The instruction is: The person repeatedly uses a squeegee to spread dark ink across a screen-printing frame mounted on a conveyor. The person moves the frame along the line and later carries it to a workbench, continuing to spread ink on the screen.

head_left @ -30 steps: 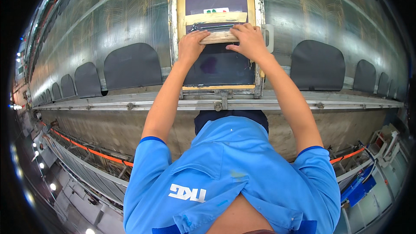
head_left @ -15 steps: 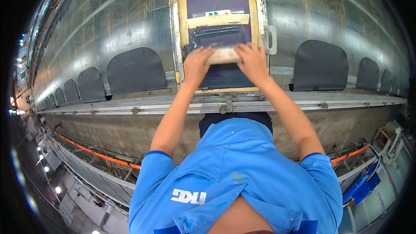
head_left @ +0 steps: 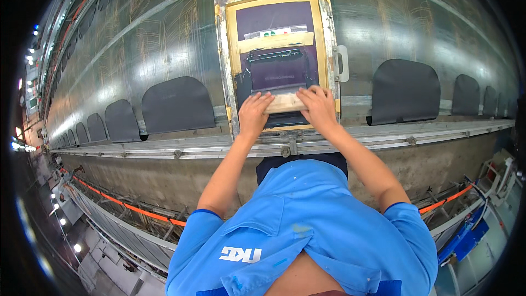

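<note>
my left fingers and right fingers are curled closed over opposite ends of a wooden-handled squeegee, which lies across the near end of a dark screen inside its worn frame. the frame rests on the metal surface, between grey round-topped pieces.

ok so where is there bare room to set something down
Bare metal tabletop shows left of the screen-printing frame, beyond the large left gray panel, and right of its white handle, beyond the large right gray panel. A narrower strip separates handle and right panel. Crowded: the frame's near end, where left hand and right hand grip the squeegee.
</note>
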### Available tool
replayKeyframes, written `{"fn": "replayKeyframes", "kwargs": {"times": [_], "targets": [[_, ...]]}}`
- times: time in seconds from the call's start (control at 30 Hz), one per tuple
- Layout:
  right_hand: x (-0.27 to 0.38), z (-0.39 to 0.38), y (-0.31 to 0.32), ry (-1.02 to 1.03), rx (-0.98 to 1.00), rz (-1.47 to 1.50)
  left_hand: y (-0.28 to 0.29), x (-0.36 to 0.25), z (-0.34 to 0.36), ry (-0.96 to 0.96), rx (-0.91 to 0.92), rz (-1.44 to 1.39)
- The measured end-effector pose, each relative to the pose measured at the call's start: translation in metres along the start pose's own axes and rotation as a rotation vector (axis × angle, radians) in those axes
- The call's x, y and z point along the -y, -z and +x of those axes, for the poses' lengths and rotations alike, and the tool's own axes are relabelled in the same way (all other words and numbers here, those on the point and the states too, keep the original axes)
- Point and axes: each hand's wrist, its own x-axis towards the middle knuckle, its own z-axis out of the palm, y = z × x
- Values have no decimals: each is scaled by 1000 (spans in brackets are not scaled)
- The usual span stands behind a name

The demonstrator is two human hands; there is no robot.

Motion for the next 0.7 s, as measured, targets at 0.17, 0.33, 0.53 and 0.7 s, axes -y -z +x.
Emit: {"fn": "replayKeyframes", "kwargs": {"times": [0.17, 0.33, 0.53, 0.7], "targets": [[-24, 69, 12, 78, -289, -65, 11, 21, 79, -68, -171, -15], [-27, 61, 0, -17, -214, 41, 5, 18, 80, 31, -112, -104], [-2, -18, -7, -53, -19, 19, -5, -13, 1, 5, -86, -18], [-63, 1, 16, -310, -98, 794, -8, -21, -18, -15, -102, -53]]}}
